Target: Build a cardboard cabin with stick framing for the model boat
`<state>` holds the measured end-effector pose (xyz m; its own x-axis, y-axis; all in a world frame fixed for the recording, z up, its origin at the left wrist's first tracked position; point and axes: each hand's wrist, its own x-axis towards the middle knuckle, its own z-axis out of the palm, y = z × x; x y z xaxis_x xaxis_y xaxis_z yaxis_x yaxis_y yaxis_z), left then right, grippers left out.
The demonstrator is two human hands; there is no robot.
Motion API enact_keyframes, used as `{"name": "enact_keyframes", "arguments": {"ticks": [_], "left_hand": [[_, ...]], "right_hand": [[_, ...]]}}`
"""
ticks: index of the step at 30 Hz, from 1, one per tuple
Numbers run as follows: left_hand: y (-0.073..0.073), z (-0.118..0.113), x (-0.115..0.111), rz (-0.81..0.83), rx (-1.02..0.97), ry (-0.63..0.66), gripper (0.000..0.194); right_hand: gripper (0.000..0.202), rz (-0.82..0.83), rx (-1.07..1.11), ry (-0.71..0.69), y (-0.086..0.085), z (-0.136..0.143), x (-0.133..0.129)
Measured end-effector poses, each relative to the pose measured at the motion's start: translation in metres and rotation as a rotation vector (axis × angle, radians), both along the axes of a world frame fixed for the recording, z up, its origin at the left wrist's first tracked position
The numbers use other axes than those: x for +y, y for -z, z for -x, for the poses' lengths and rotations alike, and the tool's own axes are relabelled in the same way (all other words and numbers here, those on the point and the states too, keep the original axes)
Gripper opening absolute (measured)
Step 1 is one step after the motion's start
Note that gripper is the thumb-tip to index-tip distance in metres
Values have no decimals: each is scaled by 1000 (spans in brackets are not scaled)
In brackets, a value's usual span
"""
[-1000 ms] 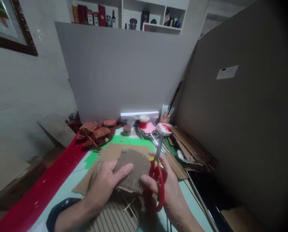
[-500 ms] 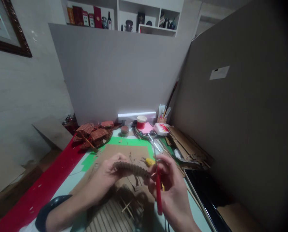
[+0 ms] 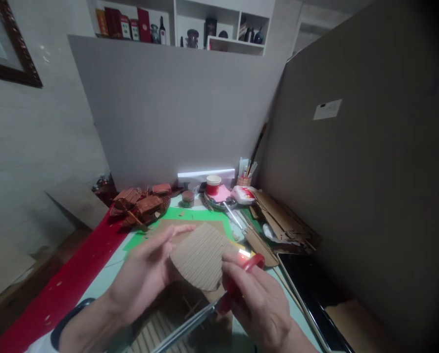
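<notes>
My right hand (image 3: 261, 301) clamps red-handled scissors (image 3: 206, 313) and ridged cardboard (image 3: 200, 256). My left hand (image 3: 142, 272) touches the cardboard; its grip I cannot tell.

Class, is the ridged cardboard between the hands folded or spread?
Spread: the cardboard piece shows one broad ridged face with no visible fold, between the left hand and the right hand.

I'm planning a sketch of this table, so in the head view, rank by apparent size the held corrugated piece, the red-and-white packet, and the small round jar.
1. Corrugated piece, nearest the camera
2. Red-and-white packet
3. Round jar
</notes>
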<state>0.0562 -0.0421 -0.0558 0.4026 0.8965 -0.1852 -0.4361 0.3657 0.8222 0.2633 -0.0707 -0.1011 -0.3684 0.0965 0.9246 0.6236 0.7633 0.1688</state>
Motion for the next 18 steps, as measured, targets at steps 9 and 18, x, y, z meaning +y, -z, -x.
{"name": "enact_keyframes", "arguments": {"ticks": [9, 18], "left_hand": [[13, 1, 8, -116, 130, 62, 36], [5, 8, 5, -259, 150, -258, 36]], "right_hand": [[29, 236, 154, -99, 10, 4, 5], [38, 1256, 679, -150, 9, -6, 15]]}}
